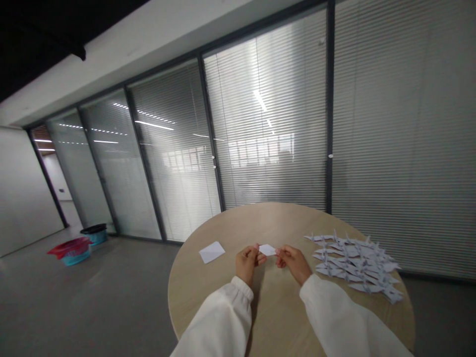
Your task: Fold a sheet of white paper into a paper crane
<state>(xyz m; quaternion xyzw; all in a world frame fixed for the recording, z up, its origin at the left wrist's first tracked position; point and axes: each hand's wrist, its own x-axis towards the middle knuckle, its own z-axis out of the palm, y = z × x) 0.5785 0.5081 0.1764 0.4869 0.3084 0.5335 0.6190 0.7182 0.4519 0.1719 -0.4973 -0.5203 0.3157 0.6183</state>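
Observation:
A small white piece of folded paper [267,249] is held above the round wooden table [282,218] between both my hands. My left hand [248,262] pinches its left end with closed fingers. My right hand [293,261] pinches the right end the same way. Both arms are in white sleeves. A flat white paper sheet [211,252] lies on the table to the left of my left hand. To the right of my right hand, several folded white paper cranes [355,265] lie spread in a group.
The table stands in front of a glass wall with closed blinds [267,124]. On the grey floor at far left sit a red and blue basin [73,249] and a dark bin [94,232].

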